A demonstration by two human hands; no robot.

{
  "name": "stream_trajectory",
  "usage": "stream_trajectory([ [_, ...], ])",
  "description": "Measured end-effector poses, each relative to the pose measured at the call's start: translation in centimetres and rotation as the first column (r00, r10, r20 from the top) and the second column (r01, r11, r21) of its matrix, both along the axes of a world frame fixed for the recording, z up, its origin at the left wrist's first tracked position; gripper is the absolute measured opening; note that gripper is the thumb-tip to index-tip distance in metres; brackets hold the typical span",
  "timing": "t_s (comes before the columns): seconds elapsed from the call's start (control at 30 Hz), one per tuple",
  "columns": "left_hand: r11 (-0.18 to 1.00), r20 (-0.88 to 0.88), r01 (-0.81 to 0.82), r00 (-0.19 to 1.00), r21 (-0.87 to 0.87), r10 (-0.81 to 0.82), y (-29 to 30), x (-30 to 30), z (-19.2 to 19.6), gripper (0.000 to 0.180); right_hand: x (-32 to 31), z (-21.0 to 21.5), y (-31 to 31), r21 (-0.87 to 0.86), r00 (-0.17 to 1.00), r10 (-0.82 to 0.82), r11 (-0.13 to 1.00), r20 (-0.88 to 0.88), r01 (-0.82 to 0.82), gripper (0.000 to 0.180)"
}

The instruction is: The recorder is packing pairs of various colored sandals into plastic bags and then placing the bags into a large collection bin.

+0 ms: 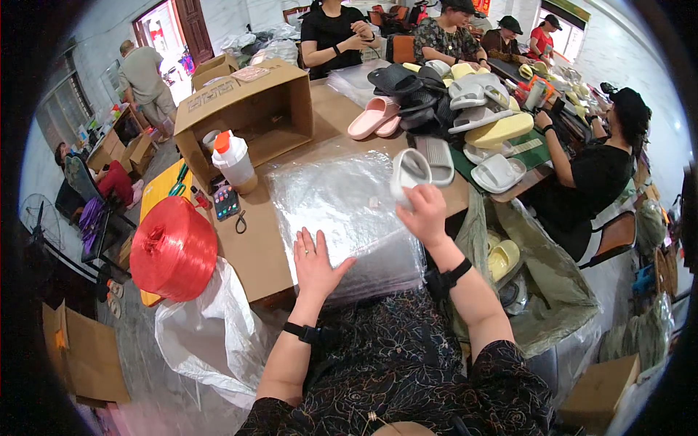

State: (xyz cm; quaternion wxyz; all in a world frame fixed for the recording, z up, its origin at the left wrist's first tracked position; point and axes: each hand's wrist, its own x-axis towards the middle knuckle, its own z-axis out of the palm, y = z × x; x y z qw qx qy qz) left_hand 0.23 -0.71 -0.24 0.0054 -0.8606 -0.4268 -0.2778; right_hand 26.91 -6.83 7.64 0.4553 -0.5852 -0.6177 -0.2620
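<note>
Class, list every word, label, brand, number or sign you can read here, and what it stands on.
No text here reads clearly enough to quote.
Cardboard box: dark printing on its flap, too blurred.
Phone: lit screen with icons; any lettering is too small.
Pale slipper in the right hand: no lettering visible.
Clear plastic sheets under the left hand: none visible either.

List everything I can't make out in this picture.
All in the head view:
- Plastic bags: partly covered by the left hand.
- White slipper: near end partly behind the right hand.
- Cardboard box: part of its inside blocked by the bottle.
- Phone: icons too small.
- Standing co-worker: head cut off by the top edge.
</note>
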Motion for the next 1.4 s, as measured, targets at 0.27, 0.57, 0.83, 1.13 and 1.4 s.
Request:
stream_trajectory([
  [0.27,1.0,-0.005,0.002,1.0,-0.029,-0.003,-0.1,0.3,0.2,0.092,-9.1,2.6,-0.8,-0.042,0.985,0.167,0.985,0.03,-0.166,0.051],
  [0.57,0.996,-0.066,-0.01,0.998,-0.088,0.004,0.1,0.5,0.1,0.097,-6.7,1.1,4.0,-0.273,0.908,0.291,0.886,-0.303,-0.375,0.048],
  [0.83,0.998,-0.068,-0.021,0.998,-0.062,0.017,0.1,0.3,0.1,0.099,10.9,-1.9,9.2,-0.46,0.992,-0.113,0.879,0.054,0.125,0.048],
  [1.13,0.998,-0.039,-0.017,0.999,-0.065,0.014,0.1,0.0,0.4,0.098,5.1,1.8,7.2,-0.449,0.936,0.35,0.831,-0.037,-0.329,0.036],
  [1.4,0.998,0.014,0.005,1.0,-0.066,-0.004,0.0,0.3,0.2,0.096,2.1,3.4,7.3,-0.686,0.803,0.538,0.687,0.258,-0.239,0.047],
])
